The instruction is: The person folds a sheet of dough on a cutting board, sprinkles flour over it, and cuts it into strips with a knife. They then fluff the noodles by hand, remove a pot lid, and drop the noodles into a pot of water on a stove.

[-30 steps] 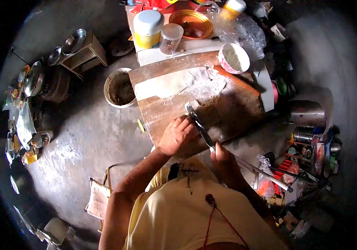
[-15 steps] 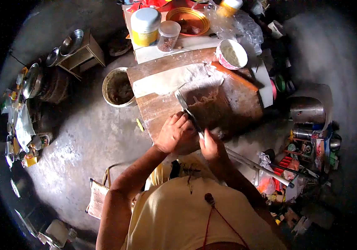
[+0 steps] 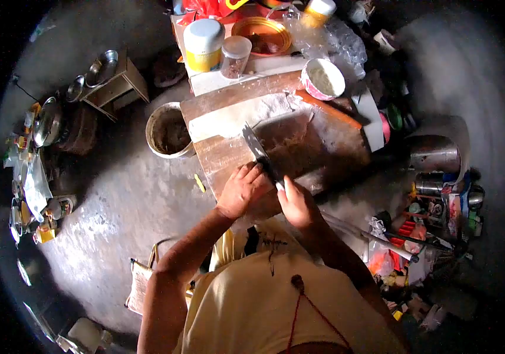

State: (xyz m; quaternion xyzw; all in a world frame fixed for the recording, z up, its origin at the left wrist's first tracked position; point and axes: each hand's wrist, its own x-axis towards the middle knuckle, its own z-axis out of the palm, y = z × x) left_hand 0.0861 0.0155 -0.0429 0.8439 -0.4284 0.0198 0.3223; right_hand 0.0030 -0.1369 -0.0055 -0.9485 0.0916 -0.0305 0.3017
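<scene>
A long knife (image 3: 256,146) slants over the wooden board (image 3: 217,150), its tip toward the far left. Its handle end is in my right hand (image 3: 297,203), whose fingers are wrapped round it. My left hand (image 3: 243,187) lies just left of the blade with its fingers bent and held together at the knife's side; what is under the fingertips is hidden. Beyond the blade a flat, floury sheet of dough (image 3: 223,120) stretches across the board. Right of the knife the board is in shadow, and scraps there are hard to make out.
On the board's far right stand a bowl (image 3: 323,79) and an orange-brown stick (image 3: 330,109). Behind are a white-lidded tub (image 3: 204,46), a clear container (image 3: 236,56) and an orange plate (image 3: 261,35). A bucket (image 3: 170,130) stands left on the floor. Metal poles (image 3: 376,237) lie right.
The knife and my right hand have shifted slightly left. More shadow covers the board right of the blade. My left hand stays beside the knife.
</scene>
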